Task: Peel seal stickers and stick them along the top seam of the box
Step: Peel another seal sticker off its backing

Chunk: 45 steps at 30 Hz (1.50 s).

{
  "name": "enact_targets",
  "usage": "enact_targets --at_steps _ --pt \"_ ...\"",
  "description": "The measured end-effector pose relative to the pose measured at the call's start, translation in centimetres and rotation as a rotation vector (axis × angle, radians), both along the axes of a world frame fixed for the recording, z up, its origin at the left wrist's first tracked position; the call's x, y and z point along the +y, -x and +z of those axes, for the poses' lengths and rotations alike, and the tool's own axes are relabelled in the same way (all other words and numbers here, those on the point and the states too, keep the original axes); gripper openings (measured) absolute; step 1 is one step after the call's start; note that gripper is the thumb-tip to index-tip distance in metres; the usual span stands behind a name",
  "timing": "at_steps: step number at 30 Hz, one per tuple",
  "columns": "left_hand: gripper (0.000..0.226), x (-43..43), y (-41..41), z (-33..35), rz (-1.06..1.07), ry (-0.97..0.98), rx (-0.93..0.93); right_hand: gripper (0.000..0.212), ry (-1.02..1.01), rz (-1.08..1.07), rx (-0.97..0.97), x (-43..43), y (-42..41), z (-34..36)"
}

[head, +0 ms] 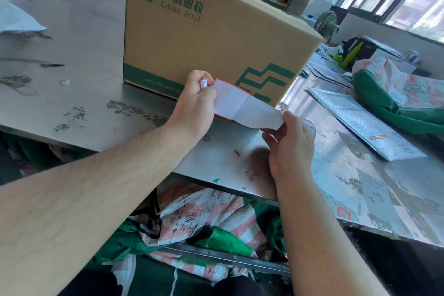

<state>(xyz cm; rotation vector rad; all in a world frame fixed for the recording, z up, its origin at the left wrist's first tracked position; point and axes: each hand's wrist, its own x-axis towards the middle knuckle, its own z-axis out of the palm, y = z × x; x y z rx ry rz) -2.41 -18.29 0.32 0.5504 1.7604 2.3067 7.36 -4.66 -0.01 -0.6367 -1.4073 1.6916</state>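
A large brown cardboard box (197, 38) with green China Post print stands upright on the steel table (79, 94); its top is out of sight. In front of its lower right corner I hold a long white seal sticker strip (245, 108) with a red edge, white side toward me. My left hand (194, 106) pinches the strip's left end, where the paper is curled back. My right hand (290, 144) pinches the right end between thumb and fingers. The strip stretches between both hands, just above the table edge.
Padded mail envelopes (360, 125) lie on the table to the right, beside green and striped mail sacks (396, 94). More sacks (206, 223) lie under the table. A small fan (325, 23) and shelves stand behind the box. A white bag (16, 19) lies far left.
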Motion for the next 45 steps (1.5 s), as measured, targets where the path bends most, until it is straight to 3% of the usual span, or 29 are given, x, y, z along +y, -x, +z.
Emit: enact_targets --at_steps 2,6,8,11,14,17,21,25,29,32,39,45 --pt "0.008 0.0 0.0 -0.1 -0.018 -0.028 0.007 0.038 0.034 -0.013 0.013 0.0 -0.1 0.1" --pt "0.033 0.1 0.2 -0.5 0.023 0.031 0.121 0.027 0.069 -0.037 0.026 0.0 -0.2 0.2" --pt "0.032 0.1 0.3 -0.6 0.079 0.037 0.150 0.033 0.105 -0.046 0.056 0.0 -0.2 0.3" --pt "0.013 0.1 0.2 -0.5 0.067 0.045 0.161 0.048 0.071 -0.022 0.060 -0.2 -0.2 0.3" --pt "0.028 0.1 -0.3 -0.4 0.040 0.100 0.239 0.057 0.037 0.015 0.050 -0.3 -0.1 0.3" --pt "0.036 -0.1 -0.4 -0.4 -0.074 0.055 0.193 0.054 0.010 0.026 0.042 -0.1 -0.1 0.2" --pt "0.016 -0.5 -0.8 0.0 -0.146 0.112 0.251 0.048 0.028 0.037 0.045 0.4 0.0 -0.2" --pt "0.037 -0.6 -2.0 0.0 -0.207 0.240 0.503 0.034 -0.034 -0.003 0.002 0.5 0.0 -0.1" --pt "0.026 0.0 -2.2 -0.4 -0.081 0.443 0.712 0.037 0.073 0.066 0.066 0.4 0.0 -0.1" --pt "0.004 -0.1 -2.2 -0.3 -0.043 0.392 0.713 0.051 0.073 0.087 0.060 0.1 0.0 0.1" --pt "0.009 0.1 -2.2 -0.4 -0.046 0.283 0.667 0.035 -0.016 0.191 0.041 -0.2 -0.2 0.1" --pt "0.010 -0.2 -1.8 -0.1 -0.152 0.157 0.510 0.051 -0.107 0.287 0.013 -0.2 -0.3 -0.1"
